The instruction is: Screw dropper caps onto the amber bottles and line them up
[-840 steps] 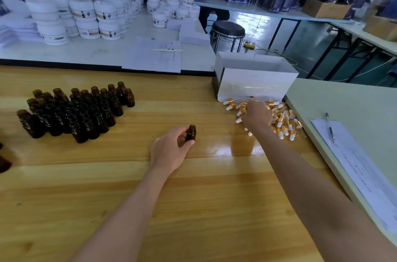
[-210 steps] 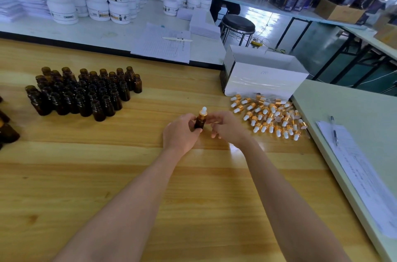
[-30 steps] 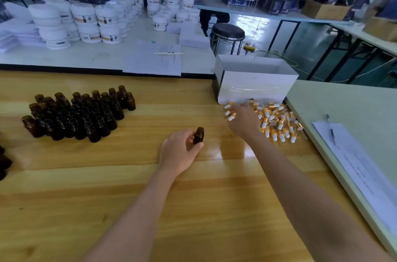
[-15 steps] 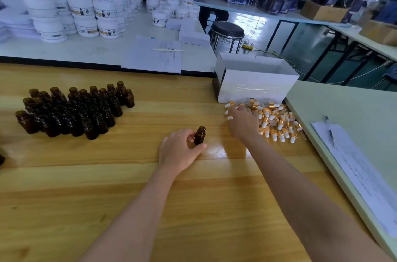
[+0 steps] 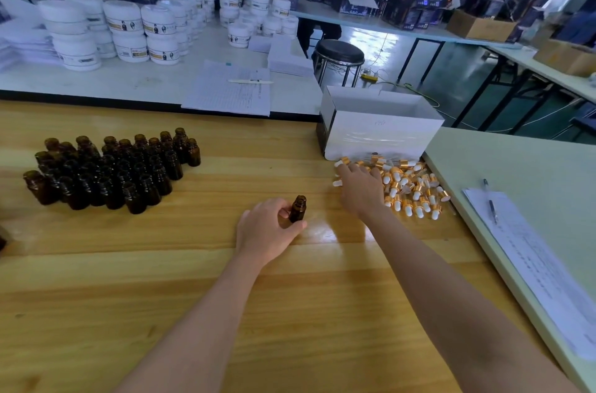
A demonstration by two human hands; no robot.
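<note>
On the wooden table [image 5: 193, 296] the left hand [image 5: 267, 228] grips 1 uncapped amber bottle [image 5: 298, 208]. The bottle stands upright near the middle of the tabletop, its open neck pointing up. The thumb lies along the bottle's near side and the fingers curl round its left side, clamped on the glass.

The right hand [image 5: 361, 189] reaches to the right and far side of that bottle, palm down on the left edge of the pile of dropper caps [image 5: 416, 192]. Its fingers point away over the caps, slightly apart. The back of the hand hides the fingertips' undersides, so I cannot tell whether they pinch a cap. The caps, gold collars with white bulbs, lie loose and jumbled. They sit just in front of a white box [image 5: 380, 134] at the table's far right edge.

Well to the left, a tight cluster of open amber bottles [image 5: 113, 170] stands upright in rough rows, none of them capped.

To the right, a pale green table [image 5: 522, 167] butts against the wooden one and carries a printed sheet [image 5: 541, 273] with a pen [image 5: 491, 201] on it. Beyond the wooden table, a white bench [image 5: 145, 83] holds stacked white jars [image 5: 129, 28] and a paper form [image 5: 230, 93]. A black stool [image 5: 338, 52] stands on the floor behind the box.
</note>
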